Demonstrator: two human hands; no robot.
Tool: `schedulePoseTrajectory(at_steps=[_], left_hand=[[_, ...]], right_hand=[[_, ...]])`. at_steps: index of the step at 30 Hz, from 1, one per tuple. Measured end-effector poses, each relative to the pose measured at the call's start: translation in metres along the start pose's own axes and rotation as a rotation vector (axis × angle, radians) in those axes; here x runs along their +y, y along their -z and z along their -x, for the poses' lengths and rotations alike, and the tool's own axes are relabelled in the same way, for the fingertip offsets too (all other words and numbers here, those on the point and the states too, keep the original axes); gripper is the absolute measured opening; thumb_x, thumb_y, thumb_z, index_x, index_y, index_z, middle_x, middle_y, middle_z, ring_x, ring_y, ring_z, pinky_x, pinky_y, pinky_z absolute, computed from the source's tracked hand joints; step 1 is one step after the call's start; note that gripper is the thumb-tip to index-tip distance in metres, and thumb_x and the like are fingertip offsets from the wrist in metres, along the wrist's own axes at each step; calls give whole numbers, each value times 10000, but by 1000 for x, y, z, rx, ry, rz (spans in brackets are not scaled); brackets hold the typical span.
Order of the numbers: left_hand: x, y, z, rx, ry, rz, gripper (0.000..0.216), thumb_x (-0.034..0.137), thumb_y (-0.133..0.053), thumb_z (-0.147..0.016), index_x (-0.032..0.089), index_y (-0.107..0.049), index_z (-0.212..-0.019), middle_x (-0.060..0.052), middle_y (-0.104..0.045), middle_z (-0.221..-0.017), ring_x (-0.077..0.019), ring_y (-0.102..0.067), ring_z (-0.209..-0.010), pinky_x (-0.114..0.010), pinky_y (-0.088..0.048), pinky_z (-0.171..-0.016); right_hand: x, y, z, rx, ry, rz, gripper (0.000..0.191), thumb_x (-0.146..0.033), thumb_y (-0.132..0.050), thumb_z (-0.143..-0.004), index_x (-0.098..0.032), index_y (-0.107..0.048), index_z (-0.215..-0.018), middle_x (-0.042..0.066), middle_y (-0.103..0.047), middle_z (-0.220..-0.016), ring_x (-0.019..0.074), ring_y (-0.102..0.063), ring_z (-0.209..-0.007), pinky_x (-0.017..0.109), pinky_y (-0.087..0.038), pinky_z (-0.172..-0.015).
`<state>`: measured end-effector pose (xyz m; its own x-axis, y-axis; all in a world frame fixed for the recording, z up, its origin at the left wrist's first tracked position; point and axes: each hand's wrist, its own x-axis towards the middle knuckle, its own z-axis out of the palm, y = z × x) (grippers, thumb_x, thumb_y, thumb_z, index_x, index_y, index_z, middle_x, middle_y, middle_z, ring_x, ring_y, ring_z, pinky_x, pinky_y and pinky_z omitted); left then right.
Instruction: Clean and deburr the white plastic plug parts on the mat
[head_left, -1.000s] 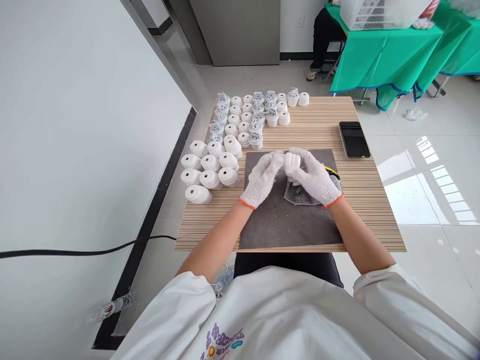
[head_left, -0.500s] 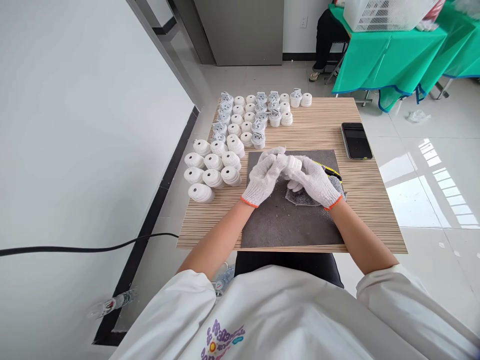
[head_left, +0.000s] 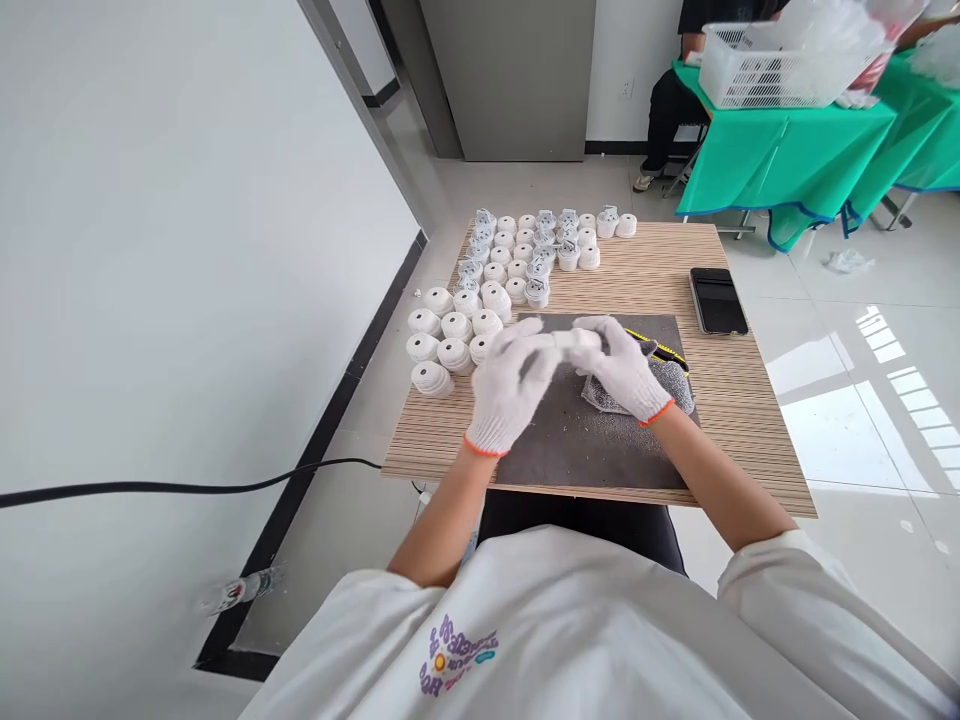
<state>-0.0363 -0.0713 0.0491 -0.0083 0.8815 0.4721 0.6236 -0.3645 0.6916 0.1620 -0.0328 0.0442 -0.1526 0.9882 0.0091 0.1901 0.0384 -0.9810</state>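
Note:
Both my hands wear white knit gloves with orange cuffs. My left hand (head_left: 510, 385) and my right hand (head_left: 621, 368) meet over a dark grey mat (head_left: 570, 450) and hold a small white plastic part (head_left: 577, 340) between them; the left hand is blurred by motion. A grey scouring cloth (head_left: 667, 385) lies under my right hand on the mat. Beside it rests a yellow-and-black utility knife (head_left: 660, 350). White dome-shaped plastic parts (head_left: 450, 335) sit in rows to the left of my left hand.
Several smaller white caps (head_left: 540, 250) stand at the far end of the striped wooden table (head_left: 735, 420). A black phone (head_left: 718, 300) lies far right. A green-covered table (head_left: 787, 150) with a white basket (head_left: 780, 65) and a seated person (head_left: 675, 90) are behind. A black cable (head_left: 187, 488) crosses the floor.
My head has turned, shifting the view to the right. My left hand has swung lower and left along the part while my right hand keeps its hold.

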Motion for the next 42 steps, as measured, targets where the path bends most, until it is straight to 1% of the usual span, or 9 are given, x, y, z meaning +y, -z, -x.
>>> schedulePoseTrajectory(at_steps=[2,6,11,16,20,29,34,38,42], left_hand=[[-2,18,22,206,76,6,254,450,-645,-1126,274,-821,-1076,-55,-822,-1233,-236,-768,-1261,-444,-624,-1185],[-23,46,51,422,248,-138,347,388,-774,-1025,282,-704,-1348,-96,-594,-1640,-274,-659,-1480,-464,-586,-1250],[-59,67,54,244,506,-249,1100,216,-929,-799,255,-354,-1736,-184,-309,-1871,-394,-272,-1769,-647,-408,-1386],[-75,79,48,146,677,-146,1035,385,-900,-906,283,-345,-1772,-175,-304,-1891,-405,-566,-1603,-616,-356,-1416],[-80,82,47,140,625,-196,836,311,-807,-965,266,-449,-1719,-140,-347,-1883,-375,-446,-1698,-583,-312,-1440],[-88,86,50,107,643,-236,828,213,-690,-948,272,-440,-1735,-97,-387,-1870,-356,-361,-1744,-590,-280,-1457],[-93,84,60,220,680,-53,893,366,-721,-973,343,-329,-1775,-99,-391,-1864,-337,-618,-1562,-532,-445,-1383],[-97,81,61,453,556,66,764,406,-695,-946,268,-457,-1658,-154,-425,-1814,-361,-521,-1626,-550,-462,-1362],[-99,84,56,605,573,95,717,492,-652,-916,180,-508,-1545,-200,-525,-1700,-382,-589,-1548,-567,-498,-1328]], right_hand=[[-4,-14,5,-74,47,240,633,-615,-870,-816,-260,-702,-1312,88,-777,-1340,289,-761,-1196,510,-640,-1081],[-21,-55,16,-314,138,719,549,-478,-782,-924,-276,-698,-1428,119,-719,-1476,334,-761,-1261,487,-618,-1060],[-32,-103,11,-458,353,1028,638,-449,-633,-1058,-280,-551,-1668,150,-677,-1560,351,-773,-1194,448,-623,-921],[-29,-131,-1,-512,439,1054,668,-433,-525,-1135,-319,-407,-1783,86,-503,-1793,339,-718,-1326,436,-644,-930],[-30,-139,2,-488,455,1008,561,-384,-300,-1210,-340,-464,-1745,39,-458,-1831,291,-710,-1343,367,-617,-846],[-25,-139,1,-517,466,942,551,-348,-302,-1214,-342,-475,-1738,14,-513,-1791,274,-730,-1274,336,-571,-718],[-37,-128,3,-505,529,1037,574,-430,-310,-1202,-332,-488,-1739,42,-584,-1736,304,-746,-1252,411,-608,-740],[-57,-83,-20,-379,591,1035,567,-521,-327,-1194,-327,-600,-1651,70,-718,-1574,295,-763,-1205,416,-608,-833],[-55,-10,-88,49,458,966,447,-444,-486,-1138,-284,-718,-1485,113,-718,-1537,313,-732,-1255,431,-620,-949]])
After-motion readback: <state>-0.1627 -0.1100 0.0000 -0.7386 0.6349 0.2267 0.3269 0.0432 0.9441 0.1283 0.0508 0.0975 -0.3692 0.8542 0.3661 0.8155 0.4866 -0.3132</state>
